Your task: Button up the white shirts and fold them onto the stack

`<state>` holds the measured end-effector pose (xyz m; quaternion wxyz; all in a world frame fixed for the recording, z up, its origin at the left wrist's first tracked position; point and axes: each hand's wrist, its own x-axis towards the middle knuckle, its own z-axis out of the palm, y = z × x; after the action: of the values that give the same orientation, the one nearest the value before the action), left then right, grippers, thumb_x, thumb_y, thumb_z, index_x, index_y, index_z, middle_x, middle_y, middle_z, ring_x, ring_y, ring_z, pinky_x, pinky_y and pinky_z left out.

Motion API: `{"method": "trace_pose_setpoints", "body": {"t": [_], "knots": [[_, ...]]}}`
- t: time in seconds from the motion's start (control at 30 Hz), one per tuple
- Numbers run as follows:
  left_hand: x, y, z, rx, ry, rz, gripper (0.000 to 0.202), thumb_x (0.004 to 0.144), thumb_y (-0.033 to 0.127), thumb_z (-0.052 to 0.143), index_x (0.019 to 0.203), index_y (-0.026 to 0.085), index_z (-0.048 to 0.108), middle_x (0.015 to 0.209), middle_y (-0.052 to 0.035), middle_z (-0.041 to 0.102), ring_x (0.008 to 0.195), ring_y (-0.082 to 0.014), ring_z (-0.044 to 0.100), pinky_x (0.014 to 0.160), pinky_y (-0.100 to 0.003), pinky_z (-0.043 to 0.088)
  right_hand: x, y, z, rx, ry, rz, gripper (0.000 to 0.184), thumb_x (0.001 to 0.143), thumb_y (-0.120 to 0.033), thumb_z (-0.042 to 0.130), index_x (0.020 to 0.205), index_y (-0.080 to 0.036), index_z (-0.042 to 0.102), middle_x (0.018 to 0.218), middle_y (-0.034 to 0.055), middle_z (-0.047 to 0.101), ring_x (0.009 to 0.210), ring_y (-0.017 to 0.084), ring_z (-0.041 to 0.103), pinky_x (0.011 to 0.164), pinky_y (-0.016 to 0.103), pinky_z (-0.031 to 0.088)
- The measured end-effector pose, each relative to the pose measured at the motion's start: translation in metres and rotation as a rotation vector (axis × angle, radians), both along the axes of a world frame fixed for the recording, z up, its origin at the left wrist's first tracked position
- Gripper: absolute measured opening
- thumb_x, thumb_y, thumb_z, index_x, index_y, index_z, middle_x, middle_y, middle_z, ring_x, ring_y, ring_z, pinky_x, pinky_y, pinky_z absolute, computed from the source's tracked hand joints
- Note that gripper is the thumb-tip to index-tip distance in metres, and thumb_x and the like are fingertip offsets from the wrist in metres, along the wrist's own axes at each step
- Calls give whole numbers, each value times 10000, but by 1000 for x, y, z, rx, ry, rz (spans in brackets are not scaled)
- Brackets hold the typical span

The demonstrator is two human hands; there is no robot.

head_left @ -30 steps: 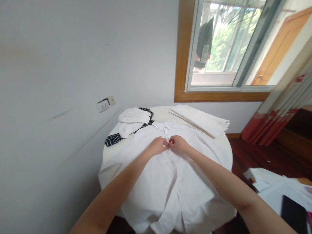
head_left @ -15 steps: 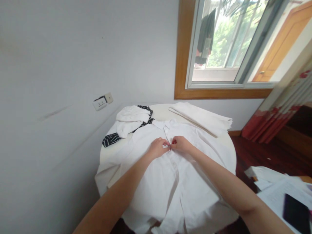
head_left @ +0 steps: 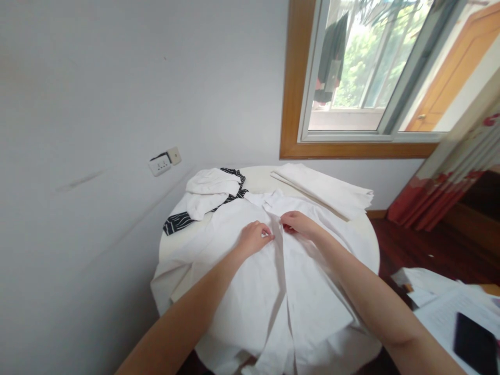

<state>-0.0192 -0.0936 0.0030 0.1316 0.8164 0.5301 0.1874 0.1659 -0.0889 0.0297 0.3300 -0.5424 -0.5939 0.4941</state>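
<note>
A white button-up shirt [head_left: 250, 291] lies spread front-up over a small round white table [head_left: 261, 179], its hem hanging off the near edge. My left hand [head_left: 254, 237] rests on the left front panel with its fingers curled, pinching the edge of the placket. My right hand [head_left: 299, 223] grips the right front panel just below the collar, fingers closed on the cloth. A narrow gap shows between the two front edges.
A white garment with black-and-white striped trim [head_left: 207, 195] is bunched at the table's back left. A folded white cloth [head_left: 326, 190] lies at the back right. A wall socket [head_left: 164, 161], a window [head_left: 363, 78], a curtain [head_left: 449, 172], papers and a dark phone [head_left: 471, 333] surround it.
My hands were pinched together at the placket below the collar; now they have drawn slightly apart and the shirt fronts have opened a little. The camera tilted slightly.
</note>
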Motion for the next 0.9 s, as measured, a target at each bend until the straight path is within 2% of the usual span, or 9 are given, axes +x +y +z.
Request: {"method": "trace_pose_setpoints", "body": {"t": [0.1,0.2,0.4,0.53,0.7,0.8,0.9], "knots": [[2,-2,1,-2,3,30,194,763,390,650,807,206,693,830,-30,649,826,-170,598,739,-267,424,-2,-4,-2,-88,192,22,229,764,-246,525,551,-184,467,427,-53,473,379,52,381,390,171,293],[3,-2,0,2,-17,53,164,751,354,657,792,200,690,813,-24,661,790,-160,602,702,-254,420,-8,-7,-12,-135,173,92,216,780,-246,542,581,-175,496,402,-69,470,335,41,348,350,165,259],[1,0,-2,-127,-151,71,141,742,322,645,757,191,694,728,-7,686,680,-134,606,605,-223,399,-17,-9,-28,-201,139,44,130,818,-189,540,692,-168,564,458,-44,581,428,77,547,455,164,455],[0,0,1,-117,-121,88,161,742,346,641,753,195,695,717,-8,689,677,-139,611,583,-220,388,-14,-9,-33,-183,171,72,90,800,-205,590,721,-171,563,503,-35,617,472,91,592,515,187,512],[-1,-4,4,-67,-32,60,196,762,386,620,752,204,689,734,-18,694,688,-148,614,589,-227,383,-9,-9,-38,-109,134,114,101,777,-237,632,743,-165,569,493,-44,603,416,77,553,407,158,455],[-3,-3,3,-50,-23,30,239,793,410,579,759,202,692,746,-27,696,678,-149,605,595,-233,382,-7,-10,-38,-104,152,109,130,771,-245,647,723,-161,562,472,-47,582,402,72,539,407,157,452],[-6,0,1,-98,-61,16,270,802,431,555,773,202,695,743,-23,695,670,-145,597,591,-228,380,-7,-13,-36,-101,185,79,121,778,-244,634,732,-161,559,481,-44,582,429,79,557,428,164,469]]}}
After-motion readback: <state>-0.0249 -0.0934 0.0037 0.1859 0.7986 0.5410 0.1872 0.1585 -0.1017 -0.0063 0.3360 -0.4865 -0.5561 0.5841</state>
